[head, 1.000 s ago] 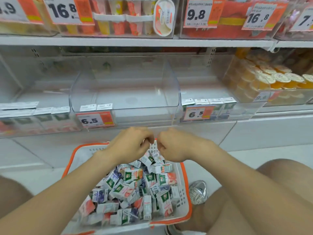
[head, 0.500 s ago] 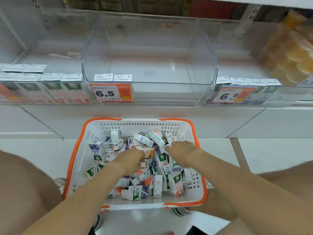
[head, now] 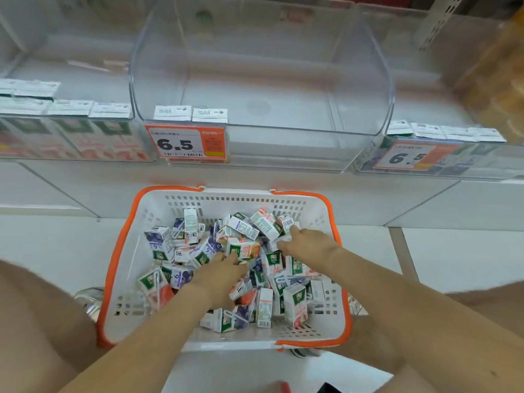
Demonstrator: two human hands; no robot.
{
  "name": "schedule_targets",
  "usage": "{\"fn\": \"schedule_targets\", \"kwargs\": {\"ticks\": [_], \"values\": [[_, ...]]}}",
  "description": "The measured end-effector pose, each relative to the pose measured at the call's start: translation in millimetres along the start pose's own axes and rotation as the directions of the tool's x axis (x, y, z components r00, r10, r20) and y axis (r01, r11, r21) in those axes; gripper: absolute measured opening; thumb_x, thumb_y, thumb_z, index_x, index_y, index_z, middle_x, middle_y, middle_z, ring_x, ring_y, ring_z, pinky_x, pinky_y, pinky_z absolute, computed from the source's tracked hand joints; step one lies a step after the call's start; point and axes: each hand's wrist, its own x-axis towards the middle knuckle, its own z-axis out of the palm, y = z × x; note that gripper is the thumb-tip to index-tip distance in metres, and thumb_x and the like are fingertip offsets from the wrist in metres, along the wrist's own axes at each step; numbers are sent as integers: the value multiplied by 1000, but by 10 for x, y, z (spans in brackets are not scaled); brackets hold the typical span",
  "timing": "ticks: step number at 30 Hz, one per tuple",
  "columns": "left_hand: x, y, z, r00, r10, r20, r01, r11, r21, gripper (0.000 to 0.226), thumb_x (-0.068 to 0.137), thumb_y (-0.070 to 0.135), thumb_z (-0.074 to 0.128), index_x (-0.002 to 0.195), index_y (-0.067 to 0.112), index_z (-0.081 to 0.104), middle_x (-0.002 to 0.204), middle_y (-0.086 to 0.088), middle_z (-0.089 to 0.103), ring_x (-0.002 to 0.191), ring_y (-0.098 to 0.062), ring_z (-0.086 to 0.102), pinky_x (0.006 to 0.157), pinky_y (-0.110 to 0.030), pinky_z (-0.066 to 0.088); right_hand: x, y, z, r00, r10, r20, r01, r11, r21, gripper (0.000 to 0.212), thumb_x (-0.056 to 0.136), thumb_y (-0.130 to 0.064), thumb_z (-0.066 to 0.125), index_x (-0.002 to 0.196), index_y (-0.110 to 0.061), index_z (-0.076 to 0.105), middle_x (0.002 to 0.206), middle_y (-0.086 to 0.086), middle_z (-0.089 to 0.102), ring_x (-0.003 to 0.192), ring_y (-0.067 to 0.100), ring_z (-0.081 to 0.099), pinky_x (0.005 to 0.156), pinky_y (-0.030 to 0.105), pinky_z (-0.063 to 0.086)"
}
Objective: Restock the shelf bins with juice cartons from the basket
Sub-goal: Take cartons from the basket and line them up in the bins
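A white basket with an orange rim stands on the floor below the shelf, with several small juice cartons piled in it. My left hand is down in the middle of the pile, fingertips touching an orange-fronted carton. My right hand is at the basket's far right, finger and thumb pinching a white carton. Above, the clear middle shelf bin holds only two cartons at its front left, over a 6.5 price tag.
The left bin and the right bin each hold a front row of cartons. Blurred orange cups sit at the far right. My bare knees flank the basket, with shoes beside it on the white tile floor.
Both hands have dropped from in front of the shelf into the basket and spread apart among the cartons. The view has tilted down and come closer to the basket.
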Motion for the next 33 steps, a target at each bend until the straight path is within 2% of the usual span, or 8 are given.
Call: {"fn": "schedule_targets", "kwargs": {"ticks": [2,7,11,15,23,29,31,33], "values": [[-20,-10,-27,999,3,-48,-4,1000,-23,64,83,31,83,137,23,50,128,-3,52,118,-28,52,89,-42,56,-13,43,-12,997,57,-50,-50,990,131,86,85,16,58,155,-25,28,132,21,48,93,36,63,57,39,47],[-135,-199,-243,969,-157,-190,67,909,-412,43,87,33,78,120,18,54,104,-3,64,84,-19,64,68,-35,53,-106,169,-249,972,175,-155,-38,773,633,52,96,-19,68,142,-22,45,110,8,64,97,25,63,84,39,54],[-392,-280,-561,924,-278,-262,-49,594,-803,24,85,27,82,106,22,69,83,-11,76,66,-20,68,66,-34,57,-302,85,-535,972,165,-167,29,623,782,50,89,-33,78,135,-26,60,121,1,60,102,14,64,83,28,48],[-727,-184,-941,919,-290,-269,-180,298,-938,16,92,14,73,107,16,73,81,-17,75,73,-21,66,71,-35,58,-534,-78,-780,942,212,-260,92,582,808,42,87,-34,78,127,-29,65,112,0,61,84,9,63,74,26,49],[-1186,-148,-1326,876,-314,-367,-258,337,-905,19,93,17,77,112,18,73,95,-22,76,75,-27,71,70,-34,60,-913,-257,-1179,876,241,-419,246,523,816,32,82,-39,73,112,-34,65,101,-2,63,66,13,64,65,39,56],[-1569,-158,-1775,729,-373,-573,-327,546,-772,39,70,50,74,105,32,79,95,3,80,82,-21,74,82,-44,61,-1189,-366,-1761,567,349,-746,579,475,662,37,87,-14,70,118,-34,64,95,-11,70,83,18,71,74,37,59],[-1700,-164,-1957,672,-386,-632,-374,559,-740,31,74,42,76,101,27,80,82,4,79,72,-26,73,74,-44,62,-1220,-337,-1940,384,399,-833,627,549,552,39,88,-10,70,124,-25,63,105,-9,70,93,15,71,81,33,59],[-1829,-193,-2123,591,-392,-705,-394,622,-677,17,83,31,79,100,28,79,62,10,70,52,-12,61,55,-23,50,-1190,-239,-2077,209,387,-898,553,711,435,41,88,-9,71,126,-19,62,111,-3,66,99,13,66,84,27,55]]}}
